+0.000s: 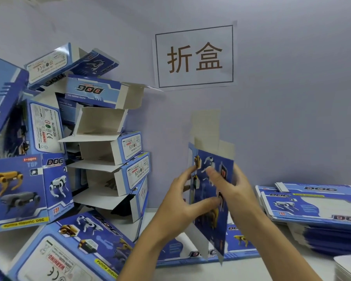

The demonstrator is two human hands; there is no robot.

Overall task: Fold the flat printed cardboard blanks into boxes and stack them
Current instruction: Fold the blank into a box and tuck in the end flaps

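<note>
Left hand (pixel 175 201), right hand (pixel 234 191) grip upright blank (pixel 210 199) between them.

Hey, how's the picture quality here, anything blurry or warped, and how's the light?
Head view: motion blur smears the right hand and the cardboard blank both hands hold; the left hand is slightly sharper. Wide-angle distortion bows the folded boxes at the left edge and the flat blank stack at right. Lighting is soft and even on the wall sign, with no glare.

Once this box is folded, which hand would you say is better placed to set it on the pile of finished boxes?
Left, probably. The left hand holds the blank on the side nearer the folded boxes; the right hand is nearer the flat blanks.
</note>
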